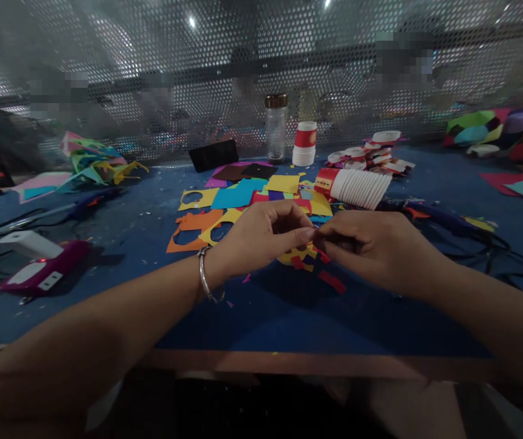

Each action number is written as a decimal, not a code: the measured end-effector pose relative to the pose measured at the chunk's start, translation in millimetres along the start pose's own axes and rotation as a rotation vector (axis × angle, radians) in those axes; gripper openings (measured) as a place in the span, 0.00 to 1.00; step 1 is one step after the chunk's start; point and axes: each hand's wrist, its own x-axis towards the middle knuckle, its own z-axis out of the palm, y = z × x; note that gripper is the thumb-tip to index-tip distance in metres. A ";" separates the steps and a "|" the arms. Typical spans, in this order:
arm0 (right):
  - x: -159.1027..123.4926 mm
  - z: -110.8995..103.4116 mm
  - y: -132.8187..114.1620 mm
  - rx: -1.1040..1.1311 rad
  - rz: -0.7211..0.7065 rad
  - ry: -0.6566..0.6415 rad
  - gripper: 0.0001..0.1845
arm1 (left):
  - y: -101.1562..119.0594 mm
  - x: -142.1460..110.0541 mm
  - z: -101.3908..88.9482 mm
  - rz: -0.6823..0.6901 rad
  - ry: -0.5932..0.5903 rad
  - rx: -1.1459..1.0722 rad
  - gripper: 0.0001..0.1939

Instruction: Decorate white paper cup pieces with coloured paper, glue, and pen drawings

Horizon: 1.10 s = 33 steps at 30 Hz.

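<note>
My left hand (264, 236), with a silver bangle (203, 274) at the wrist, is closed in a pinch of thumb and forefinger. Its fingertips meet those of my right hand (371, 247), which is pinched too. What lies between them is too small to make out. Just beneath the fingertips are small red and yellow paper scraps (305, 263), and a red piece (332, 282) lies nearer me on the table. Behind my hands spread coloured paper sheets, among them a blue sheet (238, 194) and an orange sheet (174, 242) with round holes cut out.
A stack of paper cups (362, 188) lies on its side behind my right hand; another stack (305, 146) stands beside a glass bottle (276, 131). Glue guns (444, 219) with cords flank the work area. A purple power strip (46, 268) sits left. A perforated metal screen (225, 103) closes the back.
</note>
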 end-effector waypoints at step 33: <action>1.0 2.8 -0.6 0.058 -0.057 0.090 0.08 | -12.9 5.4 -0.1 0.080 0.011 -0.163 0.21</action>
